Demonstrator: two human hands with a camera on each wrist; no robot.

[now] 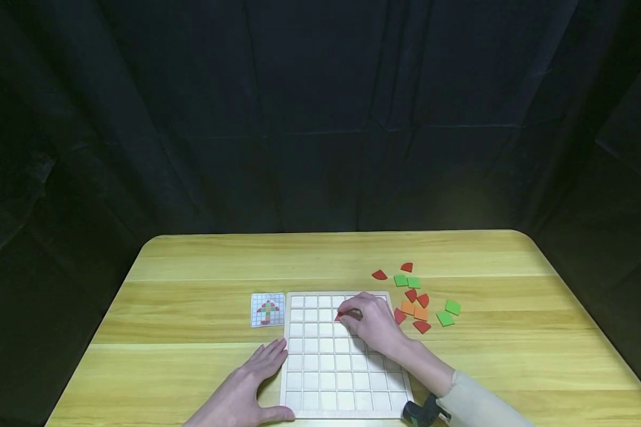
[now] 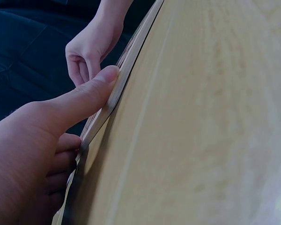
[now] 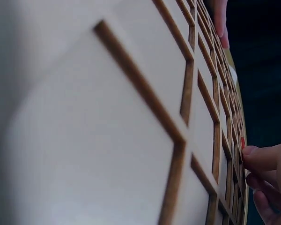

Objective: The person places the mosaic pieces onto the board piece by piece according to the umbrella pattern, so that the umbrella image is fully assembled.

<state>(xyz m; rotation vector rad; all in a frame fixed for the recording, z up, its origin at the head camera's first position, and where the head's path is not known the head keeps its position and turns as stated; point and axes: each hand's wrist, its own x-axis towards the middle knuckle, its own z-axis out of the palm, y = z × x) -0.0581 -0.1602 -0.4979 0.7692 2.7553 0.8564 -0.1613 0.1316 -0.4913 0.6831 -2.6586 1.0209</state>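
Note:
My right hand [image 1: 374, 325] pinches a small red quarter-circle tile [image 1: 338, 317] over the upper middle of a white gridded board [image 1: 326, 379]. A sliver of that red tile [image 3: 242, 142] shows at the fingertips in the right wrist view. Whether it touches the board's cells is hard to tell. At the board's lower left lies my left hand [image 1: 248, 379], its fingers extended along the left side and its thumb on the near edge. The left wrist view shows that thumb [image 2: 91, 91] against the board's rim. No tiles show in the board's visible cells.
Right of the board lie several red quarter-circle tiles [image 1: 422, 327], green square tiles [image 1: 445, 319] and two orange squares [image 1: 421, 313]. A pattern card [image 1: 267, 310] with a coloured arrow-like figure sits left of the board. Black cloth [image 1: 320, 148] hangs behind the wooden table [image 1: 192, 308].

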